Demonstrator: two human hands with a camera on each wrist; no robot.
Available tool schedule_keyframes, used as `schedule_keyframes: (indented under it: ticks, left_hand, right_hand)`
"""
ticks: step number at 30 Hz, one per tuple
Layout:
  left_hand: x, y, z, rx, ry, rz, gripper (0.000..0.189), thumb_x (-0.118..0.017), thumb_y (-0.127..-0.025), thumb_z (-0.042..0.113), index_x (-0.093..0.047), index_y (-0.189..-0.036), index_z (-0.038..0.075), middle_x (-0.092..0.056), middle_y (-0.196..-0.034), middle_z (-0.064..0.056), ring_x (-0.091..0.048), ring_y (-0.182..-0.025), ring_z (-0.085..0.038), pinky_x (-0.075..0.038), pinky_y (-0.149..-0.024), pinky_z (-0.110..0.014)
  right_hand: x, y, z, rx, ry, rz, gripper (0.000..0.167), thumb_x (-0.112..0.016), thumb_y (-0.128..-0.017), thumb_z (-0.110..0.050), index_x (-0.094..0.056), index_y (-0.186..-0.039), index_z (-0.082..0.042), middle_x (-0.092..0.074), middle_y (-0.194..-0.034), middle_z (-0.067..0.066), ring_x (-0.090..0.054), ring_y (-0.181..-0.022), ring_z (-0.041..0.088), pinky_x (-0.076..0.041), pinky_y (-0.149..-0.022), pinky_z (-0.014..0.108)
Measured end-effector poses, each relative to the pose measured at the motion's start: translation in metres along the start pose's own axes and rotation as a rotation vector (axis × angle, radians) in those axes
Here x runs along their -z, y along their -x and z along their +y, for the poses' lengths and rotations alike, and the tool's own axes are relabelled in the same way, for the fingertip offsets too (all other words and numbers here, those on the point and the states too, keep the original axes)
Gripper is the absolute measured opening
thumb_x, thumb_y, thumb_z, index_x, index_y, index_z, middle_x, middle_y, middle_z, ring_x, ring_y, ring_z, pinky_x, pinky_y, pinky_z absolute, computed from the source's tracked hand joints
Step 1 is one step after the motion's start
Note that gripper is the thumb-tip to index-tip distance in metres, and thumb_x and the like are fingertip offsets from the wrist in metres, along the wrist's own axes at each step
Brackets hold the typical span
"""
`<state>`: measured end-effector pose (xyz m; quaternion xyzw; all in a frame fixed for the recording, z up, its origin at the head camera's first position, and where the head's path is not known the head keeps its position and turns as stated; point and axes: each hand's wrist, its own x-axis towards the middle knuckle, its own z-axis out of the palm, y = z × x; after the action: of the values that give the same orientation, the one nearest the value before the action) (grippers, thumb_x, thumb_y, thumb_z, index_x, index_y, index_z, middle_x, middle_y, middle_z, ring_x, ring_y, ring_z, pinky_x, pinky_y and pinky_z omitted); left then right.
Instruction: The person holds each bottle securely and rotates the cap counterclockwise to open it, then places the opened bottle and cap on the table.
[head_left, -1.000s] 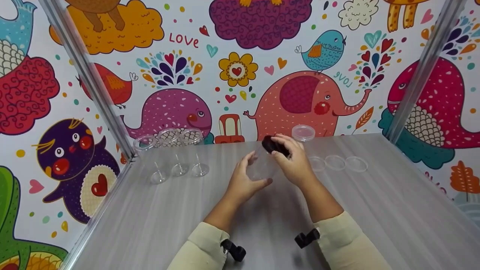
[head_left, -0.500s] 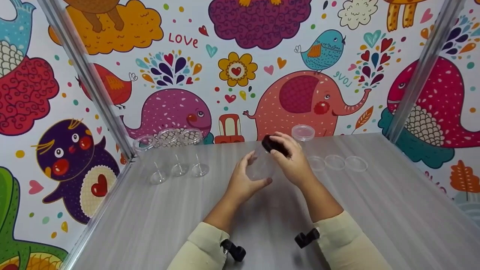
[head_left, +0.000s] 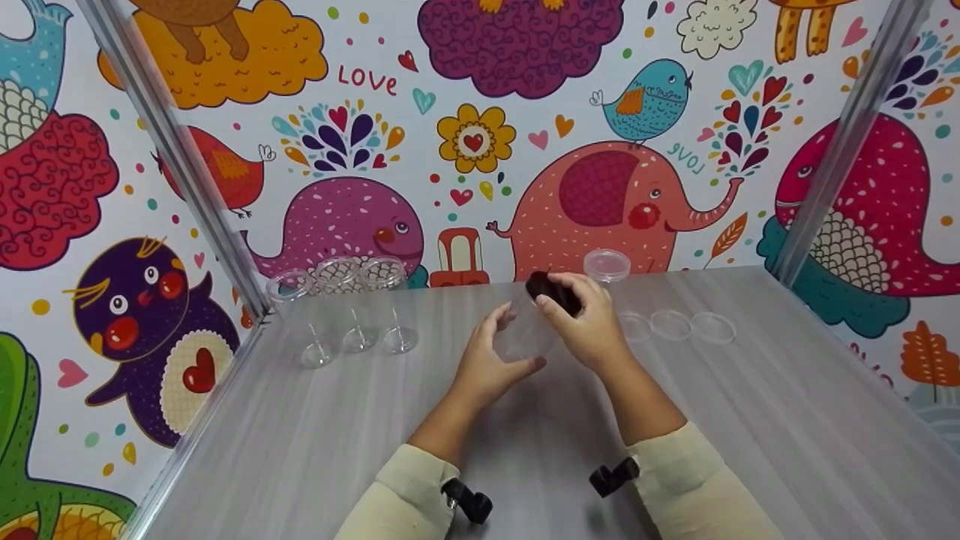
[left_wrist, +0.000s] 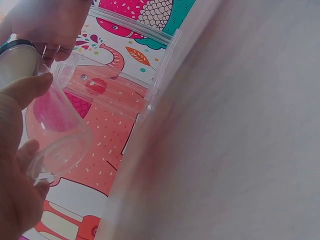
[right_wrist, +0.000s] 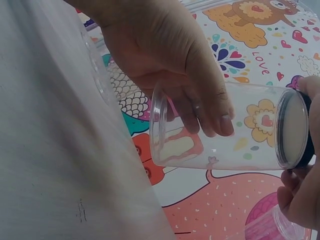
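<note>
Left hand (head_left: 486, 366) grips a tilted clear jar (right_wrist: 246, 137), right hand (head_left: 592, 322) its black lid (head_left: 541, 288); three clear containers (head_left: 350, 309) stand left of the jar

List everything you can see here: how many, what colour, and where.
Jar: 1, clear, tilted at centre
Lid: 1, black, at the jar's mouth
Upright containers: 3, clear, back left
Round-topped container: 1, clear, back, right of centre
Round discs: 3, clear, flat in a row at right
Table: 1, grey, below
Printed wall panels: 3, white with multicoloured cartoons, back and both sides
Metal posts: 2, silver, back corners
Wrist devices: 2, black, at the wrists
Sleeves: 2, cream, on the forearms
Left hand: 1, bare, gripping the jar
Right hand: 1, bare, gripping the lid
</note>
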<state>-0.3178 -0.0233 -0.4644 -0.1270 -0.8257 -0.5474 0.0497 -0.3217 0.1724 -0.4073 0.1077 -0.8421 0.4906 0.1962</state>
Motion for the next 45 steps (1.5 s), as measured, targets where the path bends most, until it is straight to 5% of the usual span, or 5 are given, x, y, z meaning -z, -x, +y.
schedule_keyframes:
  ticks: [6,14,19,27,45]
  left_hand:
    - [0.0009,-0.0005,-0.0002,-0.012,0.001,-0.003,0.102,-0.094,-0.077,0.047,-0.039,-0.163,0.032,-0.052,-0.161,0.005,-0.046,-0.153,-0.022,-0.042,-0.125,-0.060]
    - [0.0019,-0.0003,-0.0013,-0.017,-0.012,-0.006,0.103,-0.093,-0.077,0.049,-0.038,-0.163,0.032,-0.052,-0.161,0.005,-0.046,-0.153,-0.022,-0.042,-0.125,-0.060]
    - [0.0013,-0.0015,-0.0023,-0.015,-0.026,0.005,0.103,-0.094,-0.078,0.045,-0.038,-0.163,0.030,-0.053,-0.160,0.005,-0.047,-0.152,-0.021,-0.045,-0.124,-0.059]
    - [0.0011,-0.0027,-0.0035,-0.014,-0.045,0.009,0.101,-0.094,-0.079,0.041,-0.040,-0.163,0.028,-0.054,-0.159,0.005,-0.048,-0.152,-0.022,-0.048,-0.121,-0.058]
    - [0.0010,-0.0019,-0.0056,0.010,-0.013,0.031,0.102,-0.095,-0.077,0.042,-0.039,-0.162,0.036,-0.052,-0.160,0.005,-0.046,-0.153,-0.023,-0.048,-0.120,-0.060]
  right_hand:
    - [-0.0005,0.0001,0.0004,0.093,-0.089,-0.002,0.041,-0.066,-0.099,-0.022,-0.071,-0.139,-0.013,-0.059,-0.156,0.013,-0.051,-0.147,0.035,-0.043,-0.122,0.060]
    - [0.0009,0.0001,-0.0002,0.087,-0.180,-0.048,0.042,-0.055,-0.099,-0.010,-0.073,-0.137,-0.016,-0.059,-0.155,0.006,-0.054,-0.143,0.028,-0.050,-0.116,0.053]
    - [0.0015,0.0001,-0.0003,0.064,-0.176,-0.042,0.040,-0.065,-0.102,-0.024,-0.068,-0.141,-0.015,-0.053,-0.160,0.009,-0.054,-0.144,0.031,-0.052,-0.116,0.056]
    - [0.0020,-0.0017,-0.0014,-0.084,0.040,0.004,0.070,-0.075,-0.092,-0.062,-0.062,-0.146,-0.019,-0.058,-0.150,0.012,-0.051,-0.139,0.035,-0.052,-0.112,0.060]
    - [0.0012,0.0003,-0.0008,-0.069,-0.079,0.018,0.056,-0.078,-0.095,-0.045,-0.063,-0.142,-0.018,-0.060,-0.146,0.012,-0.058,-0.128,0.031,-0.055,-0.111,0.055]
